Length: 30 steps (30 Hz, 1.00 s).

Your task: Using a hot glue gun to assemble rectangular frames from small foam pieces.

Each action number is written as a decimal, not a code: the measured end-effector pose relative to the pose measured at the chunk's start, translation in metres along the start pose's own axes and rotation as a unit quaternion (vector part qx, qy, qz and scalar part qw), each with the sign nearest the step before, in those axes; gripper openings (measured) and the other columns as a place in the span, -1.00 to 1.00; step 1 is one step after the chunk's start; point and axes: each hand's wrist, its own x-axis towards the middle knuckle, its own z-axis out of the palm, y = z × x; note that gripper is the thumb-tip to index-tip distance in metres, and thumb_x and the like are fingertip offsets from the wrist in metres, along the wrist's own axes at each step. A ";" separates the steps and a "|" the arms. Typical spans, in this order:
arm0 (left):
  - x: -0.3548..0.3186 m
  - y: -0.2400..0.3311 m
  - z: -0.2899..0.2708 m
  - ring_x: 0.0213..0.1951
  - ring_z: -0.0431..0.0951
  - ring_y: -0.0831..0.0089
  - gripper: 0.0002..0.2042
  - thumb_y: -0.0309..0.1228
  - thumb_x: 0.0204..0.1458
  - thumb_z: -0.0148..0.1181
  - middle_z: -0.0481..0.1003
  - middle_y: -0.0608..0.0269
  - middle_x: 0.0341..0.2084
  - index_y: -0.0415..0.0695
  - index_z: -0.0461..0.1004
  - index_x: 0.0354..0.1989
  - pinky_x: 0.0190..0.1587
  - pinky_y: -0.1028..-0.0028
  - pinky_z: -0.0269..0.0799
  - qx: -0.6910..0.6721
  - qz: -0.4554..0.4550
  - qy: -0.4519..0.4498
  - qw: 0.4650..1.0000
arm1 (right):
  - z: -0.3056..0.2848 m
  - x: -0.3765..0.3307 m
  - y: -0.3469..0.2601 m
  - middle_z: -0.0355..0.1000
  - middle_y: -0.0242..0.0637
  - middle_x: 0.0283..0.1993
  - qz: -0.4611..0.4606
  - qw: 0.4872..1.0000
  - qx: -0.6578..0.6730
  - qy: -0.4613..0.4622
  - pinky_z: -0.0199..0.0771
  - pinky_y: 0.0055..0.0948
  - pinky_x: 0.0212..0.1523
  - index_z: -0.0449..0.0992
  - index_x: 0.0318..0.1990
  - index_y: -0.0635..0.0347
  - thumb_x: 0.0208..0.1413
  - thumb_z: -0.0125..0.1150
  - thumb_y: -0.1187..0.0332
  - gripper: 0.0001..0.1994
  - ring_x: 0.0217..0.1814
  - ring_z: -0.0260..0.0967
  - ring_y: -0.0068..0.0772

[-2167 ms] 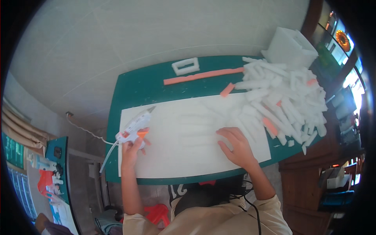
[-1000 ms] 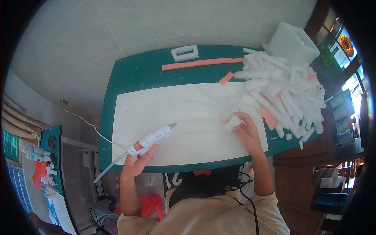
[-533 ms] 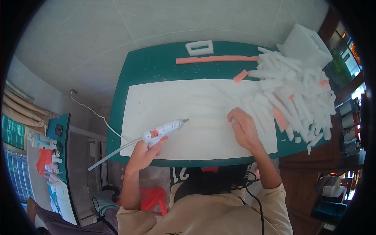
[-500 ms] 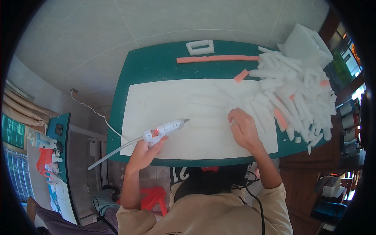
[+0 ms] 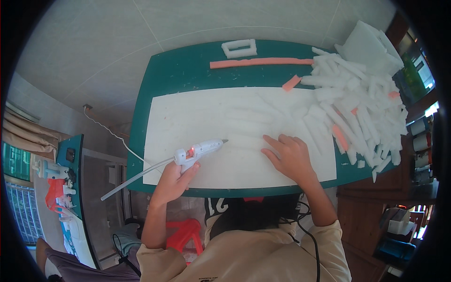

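My left hand (image 5: 173, 182) is wrapped round the grip of a white hot glue gun (image 5: 199, 150). Its metal nozzle points right, and a long glue stick (image 5: 124, 185) juts from its back end. Under both hands lies a white board (image 5: 183, 108). Several white foam strips (image 5: 249, 126) rest on it, hard to make out against the white. My right hand (image 5: 292, 159) hovers over or touches the board at the right end of these strips. Its thumb and fingers are apart, with nothing seen between them.
A big heap of white foam strips (image 5: 347, 89) with a few pink pieces covers the right side of the green table (image 5: 178, 70). Behind the board are a pink foam strip (image 5: 263, 62) and a small white foam frame (image 5: 239, 48). A white cord (image 5: 105, 123) runs from a wall socket.
My right hand has opened from a curled shape, its fingers now stretched leftward toward the strips. The glue gun has stayed nearly in place, and the view has shifted slightly.
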 end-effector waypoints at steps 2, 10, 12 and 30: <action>0.001 0.000 0.001 -0.67 0.36 0.64 -0.72 -0.29 0.23 0.11 0.35 0.37 -0.65 -0.31 0.45 -0.14 -0.62 0.57 0.30 -0.001 0.000 0.003 1.000 | -0.001 0.000 0.000 0.34 -0.30 -0.51 0.003 1.000 0.001 -0.005 0.36 -0.29 -0.40 0.62 -0.06 0.08 0.05 0.32 0.18 -0.68 -0.51 0.34 -0.19; 0.008 0.004 0.005 -0.63 0.31 0.71 -0.76 -0.26 0.26 0.05 0.29 0.44 -0.65 -0.22 0.47 -0.20 -0.64 0.62 0.35 0.030 -0.013 0.006 0.999 | -0.002 0.001 0.000 0.31 -0.29 -0.51 0.010 1.000 0.009 -0.017 0.35 -0.29 -0.41 0.61 -0.04 0.08 0.09 0.29 0.19 -0.69 -0.50 0.32 -0.19; 0.008 0.002 0.006 -0.63 0.31 0.71 -0.75 -0.25 0.26 0.06 0.29 0.44 -0.65 -0.22 0.47 -0.21 -0.64 0.62 0.34 0.029 -0.014 0.006 0.999 | -0.002 0.000 0.001 0.31 -0.28 -0.50 0.013 1.000 0.014 -0.022 0.35 -0.29 -0.40 0.61 -0.03 0.08 0.09 0.28 0.19 -0.69 -0.50 0.33 -0.19; -0.008 -0.001 0.010 -0.69 0.36 0.59 -0.73 -0.34 0.23 0.08 0.35 0.31 -0.67 -0.35 0.43 -0.10 -0.63 0.51 0.26 0.046 -0.010 0.003 0.999 | 0.001 0.000 0.000 0.35 -0.28 -0.45 0.038 0.998 0.011 -0.039 0.41 -0.30 -0.35 0.61 -0.06 0.03 0.09 0.27 0.17 -0.71 -0.44 0.39 -0.21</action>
